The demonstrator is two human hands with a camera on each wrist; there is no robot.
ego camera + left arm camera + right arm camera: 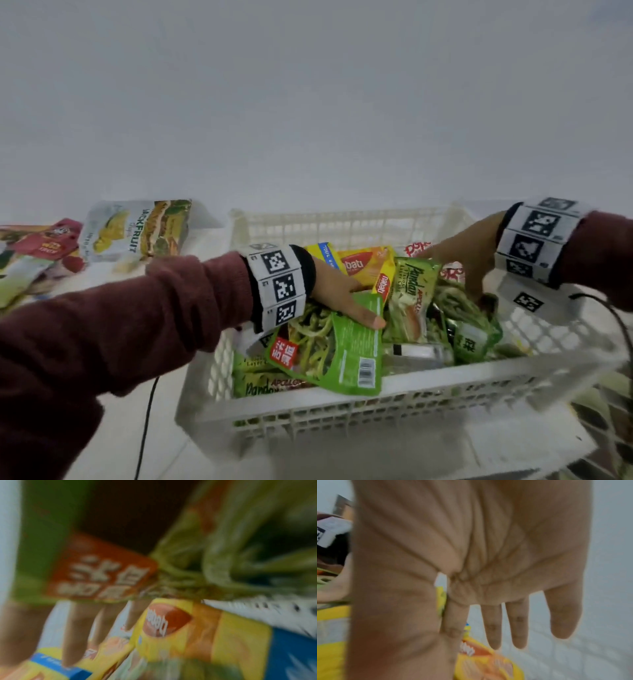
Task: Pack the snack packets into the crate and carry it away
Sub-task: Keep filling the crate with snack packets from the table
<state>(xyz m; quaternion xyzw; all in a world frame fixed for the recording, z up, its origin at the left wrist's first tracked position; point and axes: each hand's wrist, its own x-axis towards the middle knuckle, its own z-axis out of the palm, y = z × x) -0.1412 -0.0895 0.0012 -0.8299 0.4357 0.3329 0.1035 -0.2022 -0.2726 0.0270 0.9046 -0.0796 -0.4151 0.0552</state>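
A white slatted crate point(342, 407) holds several snack packets. My left hand point(356, 308) holds a green bean-snack packet point(346, 346) over the crate's left half, thumb on top. In the blurred left wrist view its fingers point(72, 628) lie under that green packet point(102, 574), above a yellow Nabati packet point(171, 622). My right hand point(462, 257) hovers spread over the packets at the crate's right. The right wrist view shows the right hand point(505, 615) with straight fingers, holding nothing, above a yellow packet point(488, 662). A Pandan packet point(411, 294) stands between my hands.
On the white surface left of the crate lie a jackfruit chips packet point(137, 229), a red packet point(48, 243) and other packets at the edge. A black cable point(147, 411) hangs below my left sleeve. A white wall rises behind. Patterned floor point(609, 428) shows at the right.
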